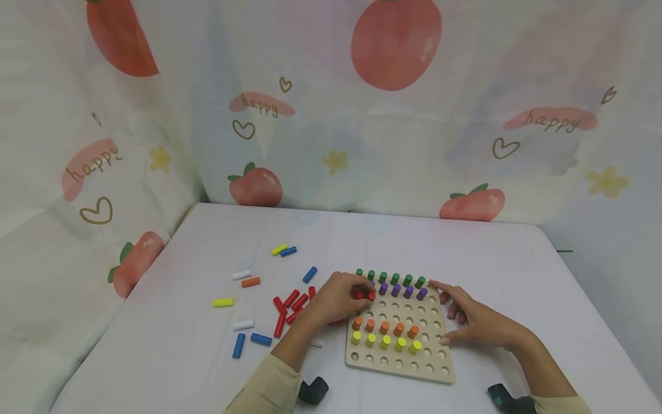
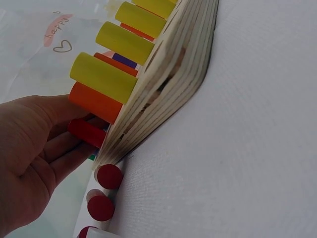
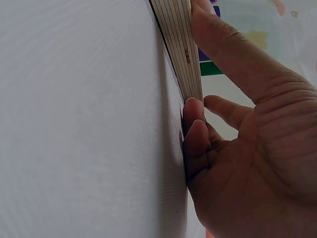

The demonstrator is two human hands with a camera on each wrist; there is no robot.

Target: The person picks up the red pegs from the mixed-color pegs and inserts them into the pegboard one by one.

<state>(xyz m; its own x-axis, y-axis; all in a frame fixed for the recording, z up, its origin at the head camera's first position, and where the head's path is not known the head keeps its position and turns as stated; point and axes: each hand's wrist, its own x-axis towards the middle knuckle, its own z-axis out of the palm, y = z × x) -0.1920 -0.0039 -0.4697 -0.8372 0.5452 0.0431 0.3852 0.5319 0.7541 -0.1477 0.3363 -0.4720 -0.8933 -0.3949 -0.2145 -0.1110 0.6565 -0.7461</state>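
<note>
A wooden pegboard [image 1: 398, 371] lies on the table with green, purple, orange and yellow pegs standing in rows. At its left side my left hand [image 1: 336, 299] pinches a red peg [image 1: 372, 296] between thumb and fingers, over the row in front of the purple pegs. Another red peg [image 1: 359, 295] is just left of it, partly covered by the fingers. My right hand [image 1: 478, 322] holds the board's right edge. Its thumb [image 3: 223, 39] lies on the edge, and curled fingertips [image 3: 194, 134] touch the board's side in the right wrist view.
Several loose red pegs [image 1: 280, 326] lie left of the board, some hidden behind my left forearm. Farther left are scattered blue pegs [image 1: 238, 346], white pegs [image 1: 243, 325], yellow pegs [image 1: 223, 302] and an orange peg [image 1: 250, 282]. A printed curtain [image 1: 320, 115] hangs behind the table.
</note>
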